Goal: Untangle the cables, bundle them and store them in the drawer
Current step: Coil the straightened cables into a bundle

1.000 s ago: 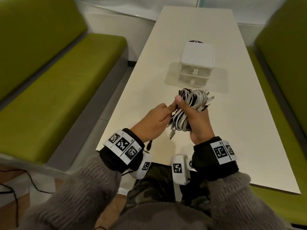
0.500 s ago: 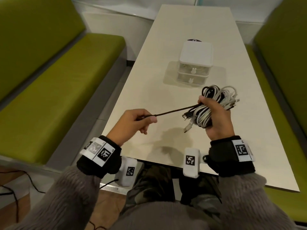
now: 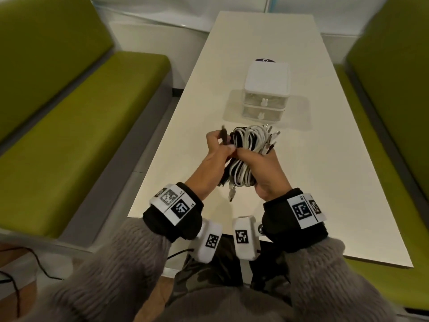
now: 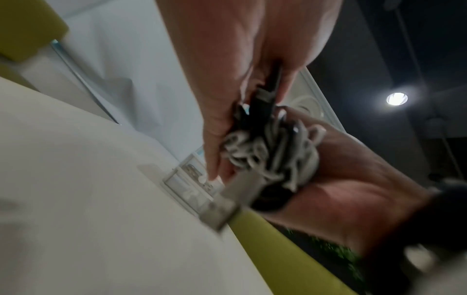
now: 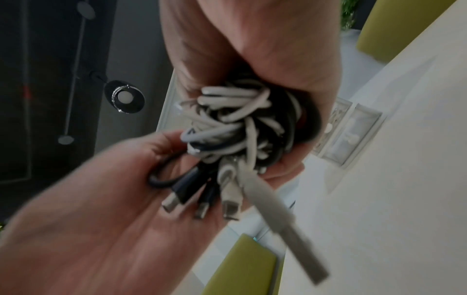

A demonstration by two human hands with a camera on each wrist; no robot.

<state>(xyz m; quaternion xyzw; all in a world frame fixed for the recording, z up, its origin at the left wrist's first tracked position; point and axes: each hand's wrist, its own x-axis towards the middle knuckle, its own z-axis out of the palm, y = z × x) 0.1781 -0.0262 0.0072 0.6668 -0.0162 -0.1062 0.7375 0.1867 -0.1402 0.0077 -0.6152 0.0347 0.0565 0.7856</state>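
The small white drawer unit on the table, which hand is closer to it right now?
Right, though only slightly. The right hand holds the cable bundle just in front of the drawer unit; the left hand pinches a black cable end beside it, farther left. Neither touches it.

Long cream table (image 3: 290, 205), narrow end nearest the camera. Green padded bench seats either side: left bench (image 3: 76, 126), right bench (image 3: 399, 94). Small dark round object (image 3: 265, 59) behind the white box on the table (mostly hidden). Thin black wire (image 3: 14, 275) on the floor, lower left.
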